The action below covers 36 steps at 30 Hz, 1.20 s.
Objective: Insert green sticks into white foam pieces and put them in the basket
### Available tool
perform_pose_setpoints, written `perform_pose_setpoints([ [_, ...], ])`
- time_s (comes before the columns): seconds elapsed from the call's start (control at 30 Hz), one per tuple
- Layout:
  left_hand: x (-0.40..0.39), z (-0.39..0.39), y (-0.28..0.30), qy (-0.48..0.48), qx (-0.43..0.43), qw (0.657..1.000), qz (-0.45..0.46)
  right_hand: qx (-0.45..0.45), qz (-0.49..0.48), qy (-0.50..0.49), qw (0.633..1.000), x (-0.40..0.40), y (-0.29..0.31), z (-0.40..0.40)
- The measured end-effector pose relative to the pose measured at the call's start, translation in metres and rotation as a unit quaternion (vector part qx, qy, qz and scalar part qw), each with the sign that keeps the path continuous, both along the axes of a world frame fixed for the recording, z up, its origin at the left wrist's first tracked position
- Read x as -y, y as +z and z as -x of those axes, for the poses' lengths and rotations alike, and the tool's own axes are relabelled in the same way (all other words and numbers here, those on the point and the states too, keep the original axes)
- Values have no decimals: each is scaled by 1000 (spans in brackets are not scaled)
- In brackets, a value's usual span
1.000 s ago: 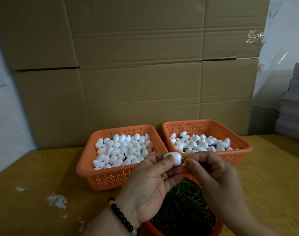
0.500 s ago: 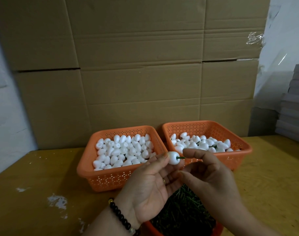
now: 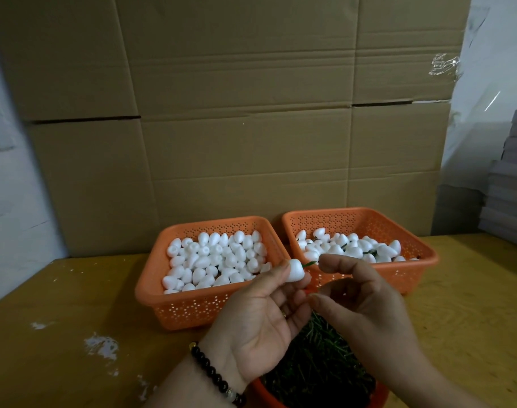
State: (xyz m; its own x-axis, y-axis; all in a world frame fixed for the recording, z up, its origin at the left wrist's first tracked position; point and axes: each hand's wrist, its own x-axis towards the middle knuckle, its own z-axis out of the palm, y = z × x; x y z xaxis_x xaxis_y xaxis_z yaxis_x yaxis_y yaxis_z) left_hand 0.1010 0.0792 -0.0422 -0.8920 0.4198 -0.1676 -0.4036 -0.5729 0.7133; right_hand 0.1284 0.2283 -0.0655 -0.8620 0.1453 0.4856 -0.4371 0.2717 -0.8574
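Since half a second ago my right hand [image 3: 366, 301] has let go of the green stick [image 3: 309, 263] and drawn slightly back, fingers loosely curled, holding nothing. No writing is readable anywhere. One orange basket [image 3: 175, 301] holds plain white foam pieces [image 3: 216, 260]; the right basket [image 3: 410, 272] holds foam pieces with sticks [image 3: 351, 248]; a third tub [image 3: 264, 391] below my hands holds loose sticks [image 3: 313, 366]. My left hand [image 3: 260, 319] pinches the foam piece [image 3: 294, 270] at thumb and fingertips, its stick poking right.
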Motion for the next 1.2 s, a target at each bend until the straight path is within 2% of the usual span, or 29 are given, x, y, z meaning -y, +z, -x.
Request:
perform_pose_setpoints([
  [0.13,-1,2,-4,34,-63,997,20,-26,-36,-21,999,-2,-1,3],
  [0.27,-1,0,-8,66,-152,982,88,-65,-81,-43,994,-3,-4,3],
  [0.37,-3,-3,-11,104,-233,949,183,-108,-139,-64,982,-2,-4,2],
  [0.53,-5,-6,-14,172,-347,871,302,-188,-256,-74,945,-1,-7,2],
  [0.63,-6,-8,-14,179,-379,844,336,-198,-268,-73,940,-3,-10,3],
  [0.73,-6,-9,-14,178,-404,828,346,-188,-240,-77,949,-3,-8,3],
  [0.8,-4,-8,-13,164,-412,831,336,-161,-191,-57,967,-2,-5,1],
  [0.9,-4,-7,-12,151,-389,856,305,-84,-72,1,994,-1,0,1],
  [1.0,-2,-3,-11,186,-340,882,267,-40,1,12,999,-6,4,6],
  [1.1,3,3,-10,210,-307,895,245,11,-8,-11,1000,-18,15,22],
  [1.2,7,10,-12,223,-295,894,253,44,-94,-83,991,-39,31,54],
])
